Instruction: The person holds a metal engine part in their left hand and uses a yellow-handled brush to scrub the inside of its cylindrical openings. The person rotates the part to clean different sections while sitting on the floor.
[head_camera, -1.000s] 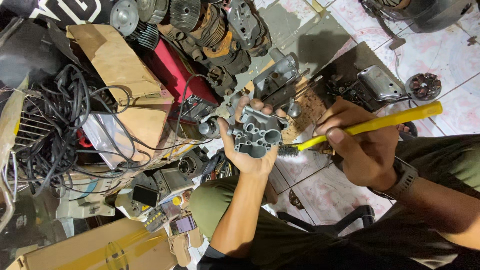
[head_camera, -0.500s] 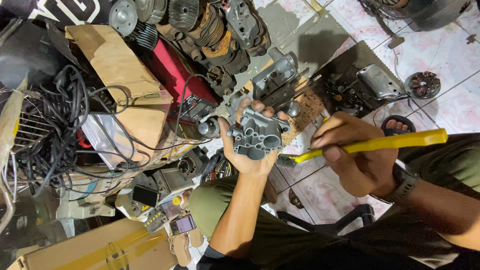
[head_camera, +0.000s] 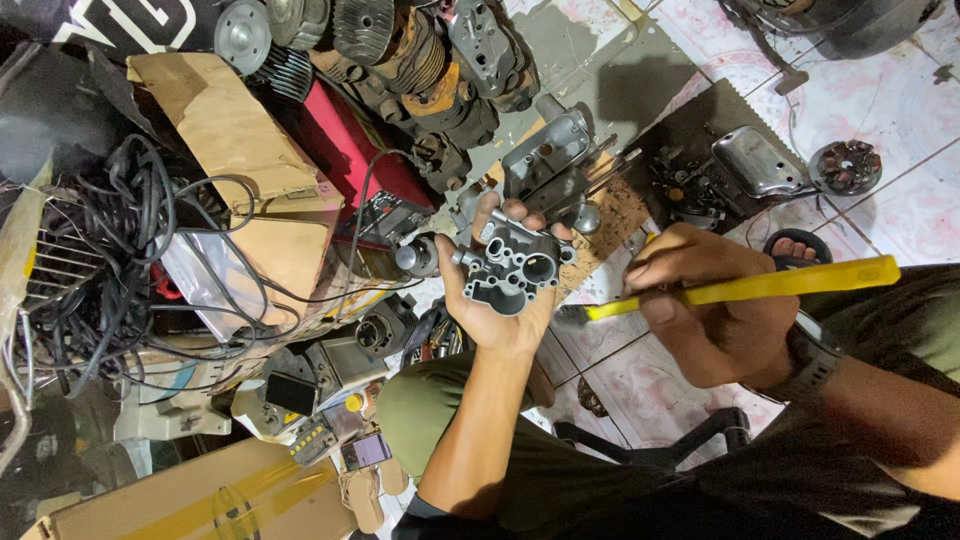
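The left hand (head_camera: 497, 310) lies palm up with its fingers curled around a grey metal engine part (head_camera: 512, 268), a cast block full of round holes, held above the cluttered floor. The right hand (head_camera: 715, 310) is closed in a fist around a yellow-handled brush (head_camera: 760, 288); its bristle end points toward the metal part and sits just beside the left palm (whether it touches is hard to tell). A dark watch (head_camera: 815, 355) wraps the right wrist. Near the left hand lie tangled black cables (head_camera: 120, 260), a piece of cardboard (head_camera: 235, 140) and more engine parts (head_camera: 420, 60) on the tiled floor (head_camera: 900, 200)
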